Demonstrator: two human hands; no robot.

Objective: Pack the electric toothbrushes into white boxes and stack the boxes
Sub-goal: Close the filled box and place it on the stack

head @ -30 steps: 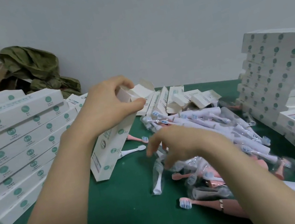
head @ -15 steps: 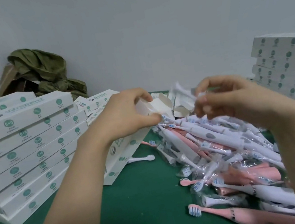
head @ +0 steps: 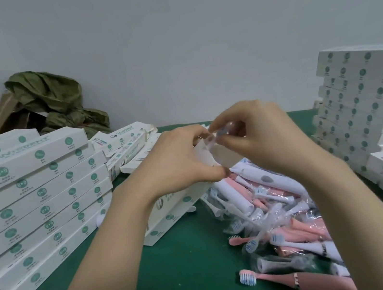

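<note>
Green table top spreads under everything, with a pale wall behind. My left hand curls round the upper end of a white box at the middle of the frame, thumb beneath and fingers over the open flap. I hold it tilted, its lower end seemingly resting on the table, so the mouth faces my other hand. My right hand pinches a small clear-wrapped brush head between thumb and fingertips right at that mouth, ready, I judge, to feed it in. Loose toothbrushes lie heaped at lower right, close for the next reach. Closed boxes sit in a left stack and a right stack, leaving the working gap between them.
</note>
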